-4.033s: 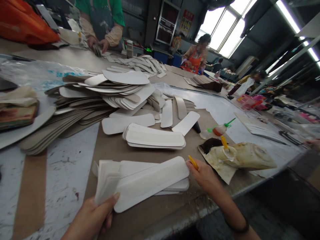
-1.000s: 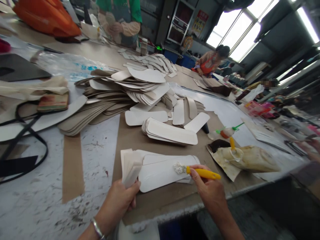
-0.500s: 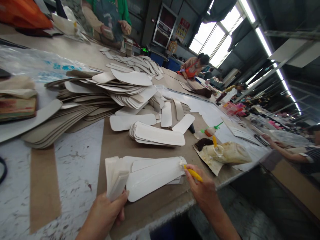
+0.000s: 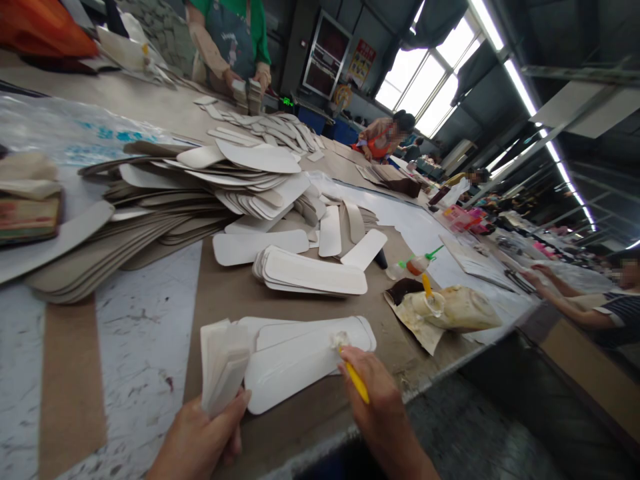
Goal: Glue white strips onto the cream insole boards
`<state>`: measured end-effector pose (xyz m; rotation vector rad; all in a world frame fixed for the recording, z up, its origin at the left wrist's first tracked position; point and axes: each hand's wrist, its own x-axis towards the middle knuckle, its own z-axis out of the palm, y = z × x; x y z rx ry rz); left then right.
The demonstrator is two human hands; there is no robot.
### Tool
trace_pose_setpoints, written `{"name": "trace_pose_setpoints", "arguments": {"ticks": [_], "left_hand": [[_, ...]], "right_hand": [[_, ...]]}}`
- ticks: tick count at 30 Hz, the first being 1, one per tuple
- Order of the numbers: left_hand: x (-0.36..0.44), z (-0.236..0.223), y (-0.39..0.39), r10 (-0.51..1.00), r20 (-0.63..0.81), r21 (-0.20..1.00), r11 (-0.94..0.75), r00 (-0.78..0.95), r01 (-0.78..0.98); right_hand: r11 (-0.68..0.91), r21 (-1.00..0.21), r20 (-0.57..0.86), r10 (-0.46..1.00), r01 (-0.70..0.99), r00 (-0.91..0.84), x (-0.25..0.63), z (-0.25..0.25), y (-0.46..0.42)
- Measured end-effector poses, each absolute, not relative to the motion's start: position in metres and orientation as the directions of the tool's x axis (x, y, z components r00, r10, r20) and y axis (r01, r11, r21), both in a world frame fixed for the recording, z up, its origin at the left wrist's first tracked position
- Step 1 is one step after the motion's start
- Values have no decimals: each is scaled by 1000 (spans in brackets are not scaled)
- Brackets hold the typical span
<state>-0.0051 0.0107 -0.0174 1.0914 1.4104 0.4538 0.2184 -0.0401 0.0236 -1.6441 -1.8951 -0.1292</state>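
Several narrow white strips [image 4: 223, 363] stand fanned in my left hand [image 4: 207, 423], whose fingers are closed around them. Its thumb lies at the left end of a long white board piece with rounded ends [image 4: 293, 373]. That piece tops a small fanned stack on the brown table covering. My right hand [image 4: 373, 393] is closed on a yellow-handled brush [image 4: 357, 383]. The brush's tip, clotted with white paste, touches the top piece near its right end. The left part of that piece looks wet and shiny. Behind it lies a neat stack of similar pieces [image 4: 315, 272].
A large heap of grey and white board pieces [image 4: 200, 193] fills the back left. At right lies a stained glue bag [image 4: 465, 308] with a yellow stick in its opening, near small green-tipped bottles [image 4: 416, 265]. A co-worker [image 4: 230, 50] handles stacks across the table.
The right hand picked no new piece; it brought the brush onto the top board, then swept it to the right end and back leftward. The left hand keeps the strips. The view has shifted.
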Motion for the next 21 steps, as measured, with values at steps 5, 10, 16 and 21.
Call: {"name": "trace_pose_setpoints", "arguments": {"ticks": [5,10,16,21], "left_hand": [[-6,-20,10,823,-538,821,463,182,334],[-5,-11,10,830,-530,834,473,174,286],[-2,-8,10,838,-531,833,490,123,259],[-2,-6,11,830,-540,817,477,139,325]], "right_hand": [[335,-707,435,900,623,10,156,21,-41],[8,-753,271,915,659,299,191,27,-37],[-112,-498,413,841,860,349,242,36,-40],[-2,-785,258,908,620,330,180,28,-41]]}}
